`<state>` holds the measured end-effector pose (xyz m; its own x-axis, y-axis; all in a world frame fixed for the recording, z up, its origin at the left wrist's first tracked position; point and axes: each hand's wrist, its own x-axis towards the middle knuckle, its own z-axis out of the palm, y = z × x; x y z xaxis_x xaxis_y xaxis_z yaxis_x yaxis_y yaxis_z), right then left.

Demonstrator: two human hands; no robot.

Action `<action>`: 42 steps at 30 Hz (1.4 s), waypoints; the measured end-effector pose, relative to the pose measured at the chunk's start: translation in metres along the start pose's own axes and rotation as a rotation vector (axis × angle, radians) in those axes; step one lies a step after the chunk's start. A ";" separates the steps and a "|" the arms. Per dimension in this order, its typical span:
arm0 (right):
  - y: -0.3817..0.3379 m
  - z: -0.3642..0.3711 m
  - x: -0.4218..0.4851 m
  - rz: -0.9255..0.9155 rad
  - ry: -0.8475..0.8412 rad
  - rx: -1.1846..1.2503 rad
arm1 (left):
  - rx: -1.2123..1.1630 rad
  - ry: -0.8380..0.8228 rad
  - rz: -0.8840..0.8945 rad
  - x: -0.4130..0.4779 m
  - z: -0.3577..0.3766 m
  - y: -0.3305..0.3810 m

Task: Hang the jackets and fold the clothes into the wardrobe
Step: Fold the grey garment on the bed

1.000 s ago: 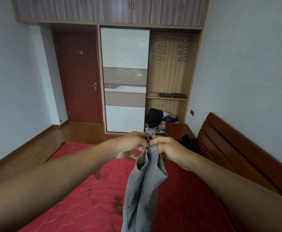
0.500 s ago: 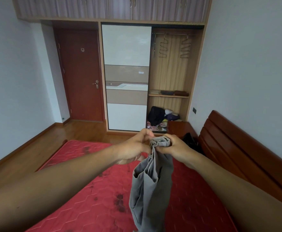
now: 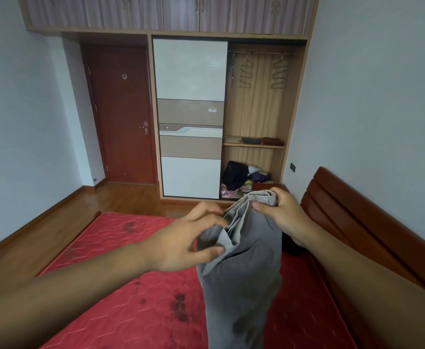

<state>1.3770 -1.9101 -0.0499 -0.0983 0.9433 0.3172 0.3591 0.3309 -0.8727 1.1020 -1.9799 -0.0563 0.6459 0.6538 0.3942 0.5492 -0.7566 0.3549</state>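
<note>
Door (image 3: 120, 114) of dark red wood stands at the left of the frame, and the red mattress (image 3: 120, 285) fills the lower left. Over it my left grip (image 3: 181, 243) reaches in and pinches a side fold of the grey garment (image 3: 244, 273) between thumb and fingers. The garment hangs in the air at lower centre, above the mattress, its lower end running out of the bottom edge. It looks light, soft and limp, so I judge it will sag wherever it is not held. The gathered top and the side edges seem the places to take it, spread wide before folding. My right grip (image 3: 284, 212), just right of centre, is clenched round the bunched top of the cloth. Behind it, the open wardrobe (image 3: 292, 109) shows bare hangers (image 3: 246, 71) on the rail and folded pieces on a shelf (image 3: 254, 146). A wooden headboard (image 3: 357, 222) runs along the right. Half a second ago both grips met at the top. Now the left one has dropped lower and the cloth is opened wider.
</note>
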 end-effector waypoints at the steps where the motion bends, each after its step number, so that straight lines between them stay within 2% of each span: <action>1: 0.000 -0.001 -0.001 -0.004 0.002 -0.003 | 0.052 -0.024 -0.006 0.000 0.000 0.000; 6: 0.003 -0.005 -0.002 0.000 0.030 -0.020 | 0.070 -0.102 -0.047 -0.002 -0.005 -0.001; 9: 0.006 -0.010 -0.001 0.023 0.043 -0.005 | 0.202 -0.209 -0.017 0.002 -0.008 -0.001; 14: 0.010 -0.019 -0.005 0.009 -0.015 -0.091 | 0.343 -0.255 -0.048 0.019 -0.018 -0.032; 21: 0.004 -0.037 -0.006 -0.089 -0.160 -0.378 | 0.273 -0.201 -0.075 0.045 -0.036 -0.062; 28: -0.009 -0.036 -0.006 -0.320 -0.319 -0.618 | 0.307 -0.137 -0.020 0.062 -0.047 -0.062; 34: 0.009 -0.037 -0.011 -0.265 -0.429 -0.810 | 0.322 -0.116 -0.016 0.053 -0.057 -0.064; 37: 0.017 -0.032 -0.013 -0.202 -0.480 -0.815 | 0.318 -0.126 -0.009 0.045 -0.059 -0.061; 42: 0.019 -0.037 -0.013 -0.246 -0.401 -0.776 | 0.506 -0.253 0.045 0.026 -0.072 -0.067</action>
<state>1.4191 -1.9168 -0.0565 -0.5188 0.8354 0.1816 0.7952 0.5495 -0.2562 1.0437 -1.9111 -0.0089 0.7476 0.6441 0.1619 0.6633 -0.7365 -0.1326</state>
